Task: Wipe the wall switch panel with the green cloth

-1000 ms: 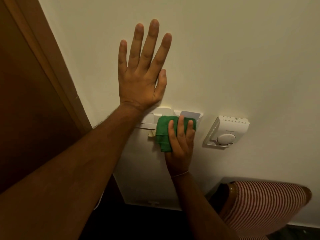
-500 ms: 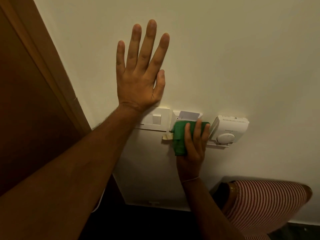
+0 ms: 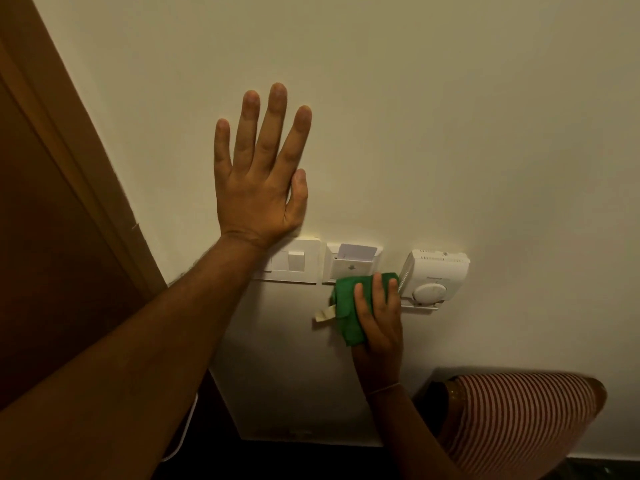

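A white switch panel (image 3: 294, 260) is set in the cream wall, with a key-card holder (image 3: 350, 263) holding a pale card just to its right. My right hand (image 3: 379, 318) presses a folded green cloth (image 3: 348, 306) against the wall just below the card holder's lower right corner; a pale tag sticks out of the cloth at the left. My left hand (image 3: 258, 181) lies flat on the wall above the switch panel, fingers spread, holding nothing. Its wrist covers the panel's left edge.
A white thermostat (image 3: 434, 275) with a round dial is fixed to the wall right of the cloth, almost touching my fingers. A brown wooden door frame (image 3: 69, 161) runs down the left. A red-and-white striped chair back (image 3: 519, 420) stands at the lower right.
My right hand has slid the cloth from the switch panel rightward across the card holder and then slightly down, uncovering both. My left hand stays flat on the wall.
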A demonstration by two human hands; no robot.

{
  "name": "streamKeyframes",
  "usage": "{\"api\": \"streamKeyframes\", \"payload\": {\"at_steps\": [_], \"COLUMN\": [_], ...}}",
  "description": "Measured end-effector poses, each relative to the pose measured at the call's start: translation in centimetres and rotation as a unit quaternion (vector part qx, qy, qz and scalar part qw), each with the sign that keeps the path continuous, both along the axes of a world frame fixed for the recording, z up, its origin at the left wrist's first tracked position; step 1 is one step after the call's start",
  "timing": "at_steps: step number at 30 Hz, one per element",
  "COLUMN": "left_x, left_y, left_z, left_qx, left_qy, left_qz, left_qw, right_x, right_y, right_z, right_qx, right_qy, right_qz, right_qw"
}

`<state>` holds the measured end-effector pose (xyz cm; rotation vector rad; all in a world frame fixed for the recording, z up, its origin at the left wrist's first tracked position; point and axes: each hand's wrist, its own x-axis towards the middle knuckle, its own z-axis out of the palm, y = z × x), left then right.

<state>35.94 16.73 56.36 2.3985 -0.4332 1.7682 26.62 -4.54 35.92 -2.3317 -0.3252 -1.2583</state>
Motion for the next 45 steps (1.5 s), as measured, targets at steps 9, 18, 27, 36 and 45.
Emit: {"api": "streamKeyframes", "payload": {"at_steps": [9, 18, 27, 36, 45], "left_x": [-0.5, -4.3, -8.2, -10.0, -14.1], "left_y": [-0.2, 1.2, 0.4, -3.1, -10.7], "left_z": [0.7, 3.0, 11.4, 8.2, -7.7], "left_qx": [-0.002, 0.040, 0.007, 0.020, 0.032], "left_qy": [0.010, 0.063, 0.034, 0.078, 0.252], "left_qz": [-0.033, -0.023, 0.008, -0.004, -0.084], "left_qw": [0.999, 0.997, 0.999, 0.997, 0.964], "right_x": [-2.3, -1.3, -1.4, -3.1, -9.0], "right_y": [0.9, -1.5, -2.1, -4.3, -12.5], "right_z": [8.7, 24.0, 32.5, 30.6, 14.6], "right_qx": [-0.004, -0.036, -0.083, -0.077, -0.058], "right_qy": [-0.028, -0.130, -0.174, -0.141, 0.036], "right_qz": [0.072, 0.049, 0.040, 0.028, -0.010], "right_qw": [0.997, 0.990, 0.980, 0.987, 0.998]}}
